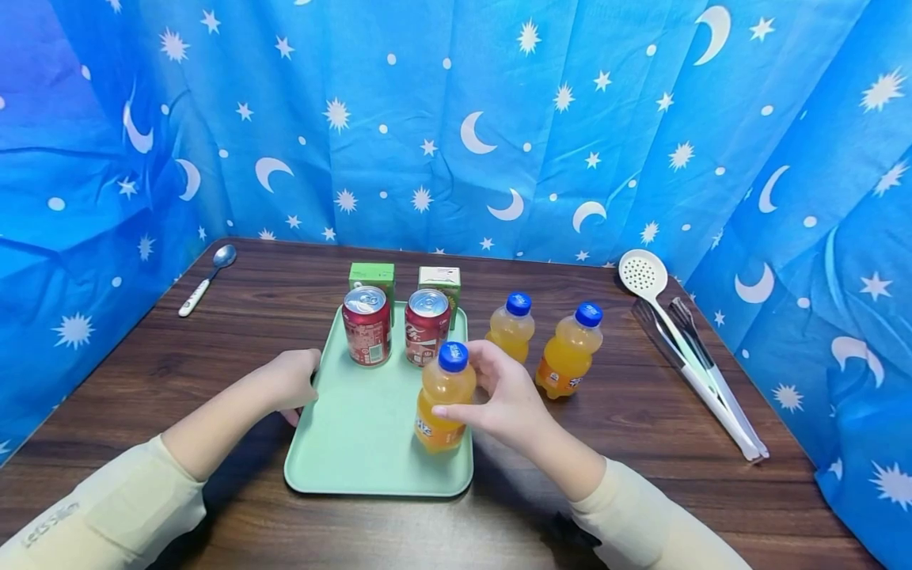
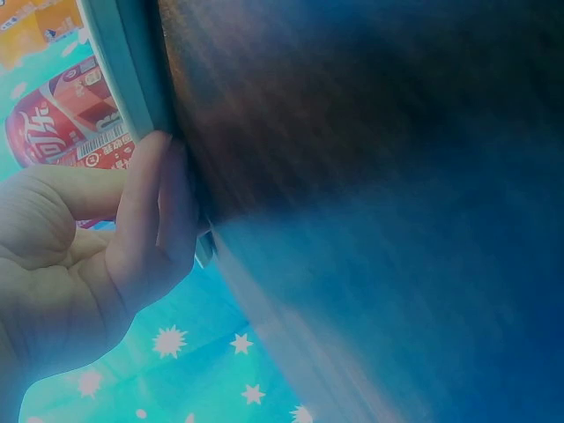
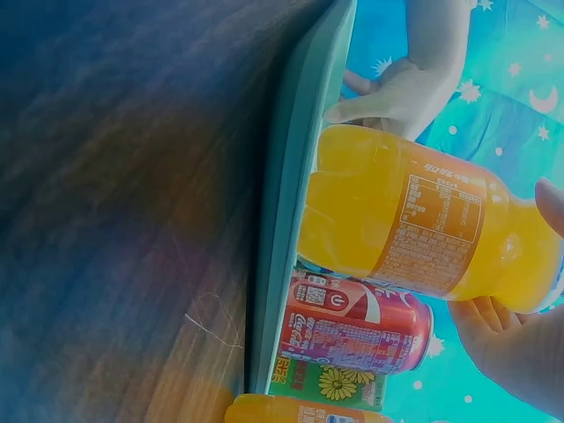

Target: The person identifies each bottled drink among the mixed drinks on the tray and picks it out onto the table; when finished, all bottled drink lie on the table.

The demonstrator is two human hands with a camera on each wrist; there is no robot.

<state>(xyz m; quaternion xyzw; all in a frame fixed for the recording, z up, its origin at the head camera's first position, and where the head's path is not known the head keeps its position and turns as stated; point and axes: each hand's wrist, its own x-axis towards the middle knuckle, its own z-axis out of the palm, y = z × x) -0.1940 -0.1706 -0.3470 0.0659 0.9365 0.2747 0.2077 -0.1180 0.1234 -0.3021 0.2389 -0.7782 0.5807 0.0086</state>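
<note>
A bottle of orange drink (image 1: pixel 445 389) with a blue cap is gripped by my right hand (image 1: pixel 511 397), thumb on the near side and fingers behind it. The bottle stands upright over the right part of the green tray (image 1: pixel 352 431), its base close to the surface in the right wrist view. My left hand (image 1: pixel 288 378) holds the tray's left edge, and the left wrist view shows fingers (image 2: pixel 145 189) against the rim. Two red cola cans, a left one (image 1: pixel 366 328) and a right one (image 1: pixel 420 324), stand on the tray before a green carton (image 1: pixel 372 273) and a white-topped carton (image 1: pixel 439 277).
Two more orange drink bottles, one nearer (image 1: pixel 568 352) and one farther back (image 1: pixel 514 324), stand right of the tray. A skimmer (image 1: pixel 644 275) lies at the far right beside tongs (image 1: pixel 701 356). A spoon (image 1: pixel 207 283) lies at the far left. A blue curtain (image 1: pixel 427 95) encloses the table.
</note>
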